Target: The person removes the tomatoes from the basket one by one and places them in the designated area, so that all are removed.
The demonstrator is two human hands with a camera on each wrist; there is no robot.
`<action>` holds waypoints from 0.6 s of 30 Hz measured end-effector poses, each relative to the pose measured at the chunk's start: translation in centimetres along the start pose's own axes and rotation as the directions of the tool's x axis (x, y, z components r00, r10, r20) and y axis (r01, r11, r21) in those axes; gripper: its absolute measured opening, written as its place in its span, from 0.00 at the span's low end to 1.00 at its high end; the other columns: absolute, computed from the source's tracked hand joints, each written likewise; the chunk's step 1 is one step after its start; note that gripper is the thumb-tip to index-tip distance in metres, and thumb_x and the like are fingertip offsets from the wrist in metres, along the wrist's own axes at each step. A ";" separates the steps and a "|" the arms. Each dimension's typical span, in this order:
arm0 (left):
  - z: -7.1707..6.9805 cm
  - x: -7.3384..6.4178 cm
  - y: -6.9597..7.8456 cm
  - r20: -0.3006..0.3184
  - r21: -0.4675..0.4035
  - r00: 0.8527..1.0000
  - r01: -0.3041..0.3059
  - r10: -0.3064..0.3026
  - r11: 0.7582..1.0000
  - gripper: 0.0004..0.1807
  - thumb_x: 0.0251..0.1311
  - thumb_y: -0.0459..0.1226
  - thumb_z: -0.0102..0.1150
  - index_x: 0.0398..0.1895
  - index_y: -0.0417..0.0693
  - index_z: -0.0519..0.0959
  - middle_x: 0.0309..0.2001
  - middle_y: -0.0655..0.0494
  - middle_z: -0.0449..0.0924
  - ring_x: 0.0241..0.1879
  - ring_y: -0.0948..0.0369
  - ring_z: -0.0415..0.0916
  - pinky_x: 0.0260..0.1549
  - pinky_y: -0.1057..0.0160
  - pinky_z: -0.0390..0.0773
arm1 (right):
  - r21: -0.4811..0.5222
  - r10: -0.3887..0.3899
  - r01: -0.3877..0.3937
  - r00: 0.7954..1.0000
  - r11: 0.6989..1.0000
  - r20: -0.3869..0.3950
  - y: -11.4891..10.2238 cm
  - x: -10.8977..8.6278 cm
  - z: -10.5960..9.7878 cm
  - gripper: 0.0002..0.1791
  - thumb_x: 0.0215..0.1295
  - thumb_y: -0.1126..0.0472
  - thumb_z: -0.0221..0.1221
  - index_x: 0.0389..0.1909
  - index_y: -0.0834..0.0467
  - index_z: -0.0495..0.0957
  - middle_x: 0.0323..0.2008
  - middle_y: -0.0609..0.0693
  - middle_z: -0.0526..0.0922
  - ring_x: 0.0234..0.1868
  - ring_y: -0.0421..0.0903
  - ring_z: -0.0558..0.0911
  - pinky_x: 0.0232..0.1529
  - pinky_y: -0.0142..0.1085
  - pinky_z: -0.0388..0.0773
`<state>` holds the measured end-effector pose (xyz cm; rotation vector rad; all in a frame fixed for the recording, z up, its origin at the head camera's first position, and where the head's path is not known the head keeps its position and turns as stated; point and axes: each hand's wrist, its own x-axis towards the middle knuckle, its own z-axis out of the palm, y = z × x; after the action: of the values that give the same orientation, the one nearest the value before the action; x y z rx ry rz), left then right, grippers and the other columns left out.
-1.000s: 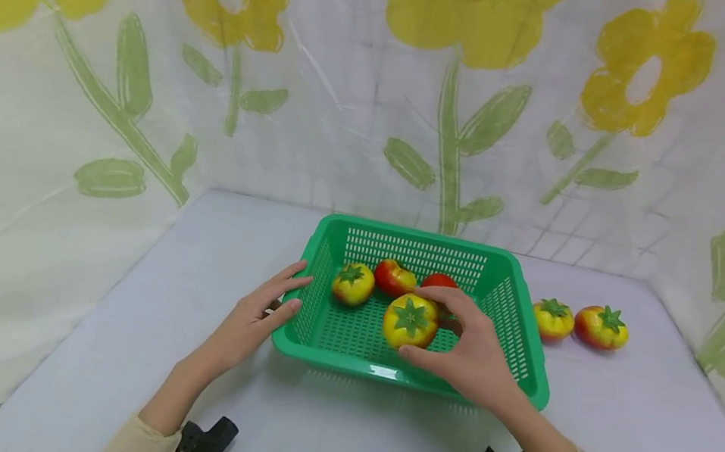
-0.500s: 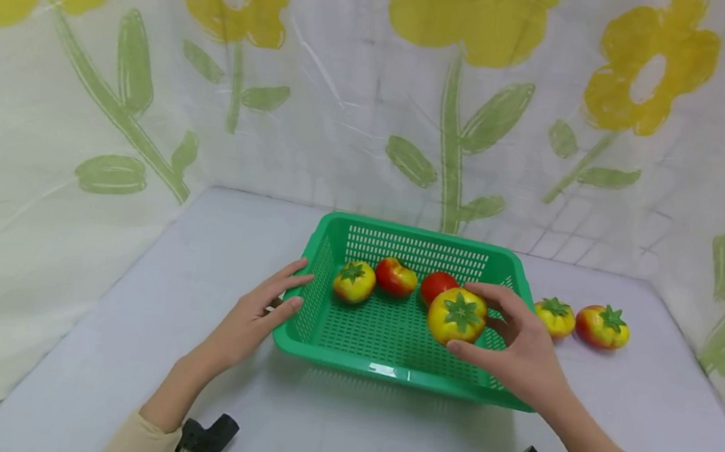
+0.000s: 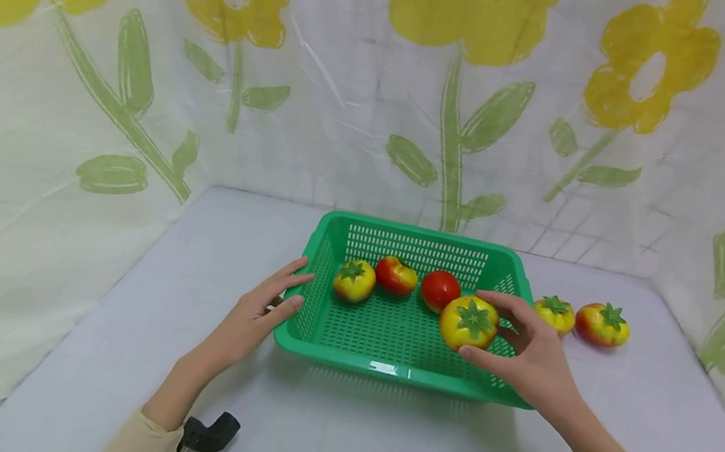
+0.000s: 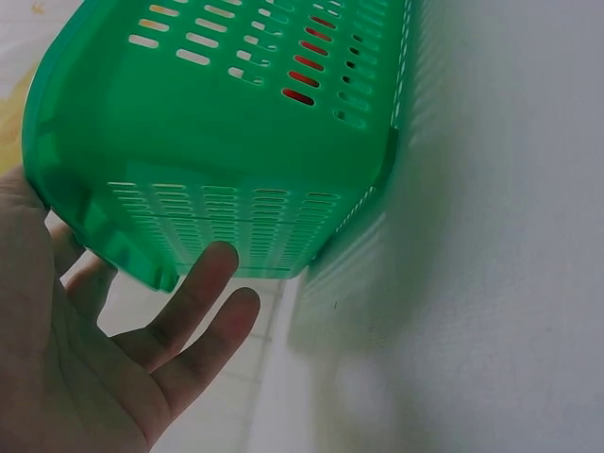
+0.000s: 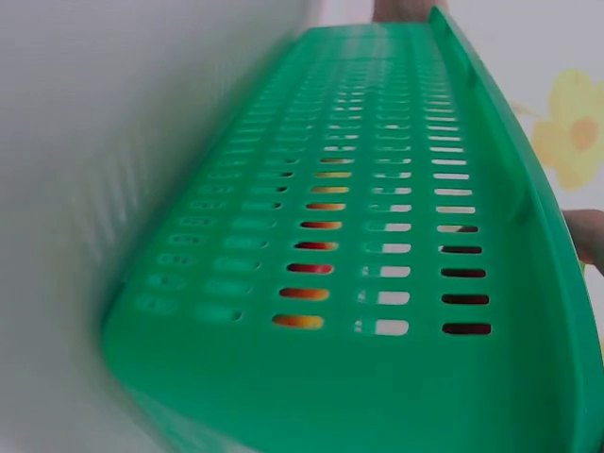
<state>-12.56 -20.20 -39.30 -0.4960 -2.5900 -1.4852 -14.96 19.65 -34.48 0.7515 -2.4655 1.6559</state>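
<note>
In the head view my right hand pinches a yellow tomato with a green star-shaped top, between thumb and fingers. It is held above the right part of a green plastic basket. Inside the basket lie a yellow tomato with a green top, a red-and-yellow tomato and a red tomato. My left hand touches the basket's left rim with extended fingers. The left wrist view shows some fingers spread apart from the basket wall. The right wrist view shows mostly the basket's slotted side.
Two more yellow-red tomatoes, one nearer the basket and one farther right, lie on the white table beyond the basket's right side. A white cloth with painted flowers hangs behind the table.
My right hand has moved right with the tomato, from over the basket's middle to over its right part, slowing lately. The red tomato has come into fuller view. My left hand stays at the rim.
</note>
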 end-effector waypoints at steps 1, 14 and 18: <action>0.0 0.0 0.0 0.000 -0.001 1.000 -0.001 0.001 1.000 0.23 0.75 0.46 0.48 0.71 0.58 0.68 0.75 0.71 0.50 0.51 0.56 0.72 0.46 0.52 0.75 | -0.003 0.000 0.000 1.000 1.000 0.000 0.0 -0.1 -0.1 0.36 0.52 0.69 0.74 0.64 0.55 0.73 0.60 0.49 0.74 0.56 0.44 0.74 0.52 0.30 0.74; 0.1 0.1 -0.2 -0.002 0.007 1.000 -0.011 0.011 1.000 0.23 0.76 0.46 0.48 0.71 0.58 0.68 0.75 0.71 0.50 0.54 0.61 0.71 0.48 0.51 0.74 | -0.027 0.042 -0.043 0.998 0.999 -0.044 0.3 -1.4 -2.3 0.35 0.53 0.67 0.74 0.63 0.57 0.73 0.60 0.50 0.74 0.57 0.43 0.75 0.51 0.30 0.73; 0.1 0.0 -0.3 -0.005 0.021 1.000 -0.003 0.004 1.000 0.23 0.75 0.47 0.47 0.71 0.59 0.68 0.75 0.71 0.50 0.52 0.59 0.72 0.46 0.52 0.75 | -0.043 0.059 -0.062 0.996 0.997 -0.064 0.3 -1.8 -2.6 0.35 0.53 0.67 0.73 0.63 0.57 0.73 0.59 0.50 0.74 0.56 0.42 0.76 0.50 0.29 0.73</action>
<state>-12.70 -20.27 -39.56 -0.4940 -2.5968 -1.4552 -14.07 22.69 -34.20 0.6156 -2.4968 1.6119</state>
